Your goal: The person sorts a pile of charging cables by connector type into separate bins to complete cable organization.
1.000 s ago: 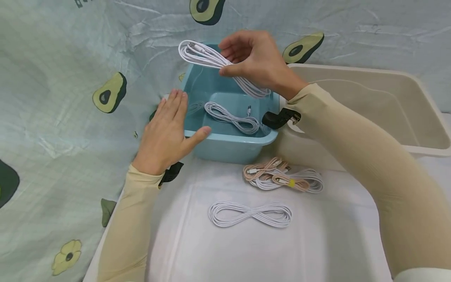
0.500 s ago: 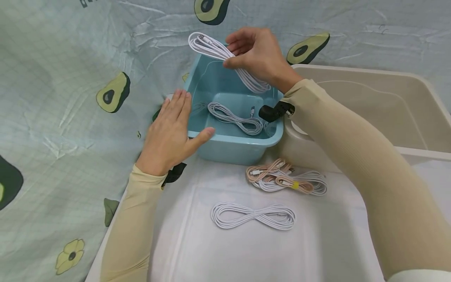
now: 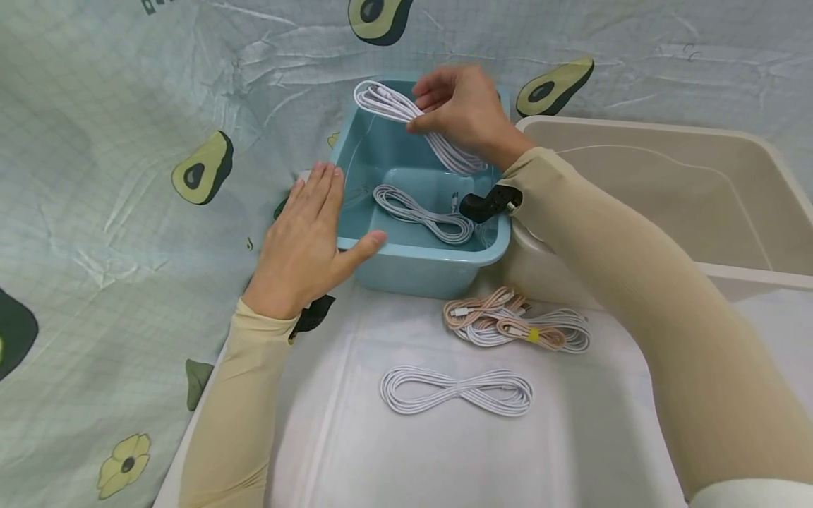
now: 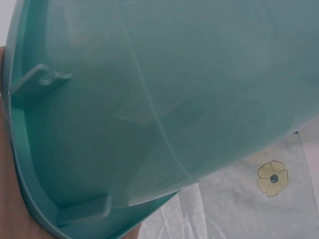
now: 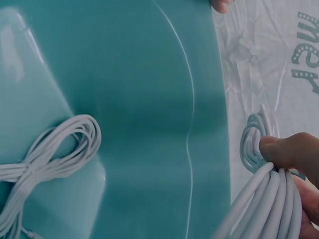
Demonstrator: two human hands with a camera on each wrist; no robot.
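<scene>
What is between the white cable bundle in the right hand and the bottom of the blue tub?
Nothing visible blocks it. The right hand pinches the coiled white cable over the blue tub, which is open on top. One coiled white cable already lies on the tub floor, leaving bare floor beside it.

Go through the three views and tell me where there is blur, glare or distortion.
Head view: even, soft light, wide-angle bending at the edges, slight motion blur on the right hand holding the white cable bundle. Left wrist view: too close, the blue tub fills the frame, softly focused. Right wrist view: pale glare on the tub's inner wall, cable sharp.
</scene>
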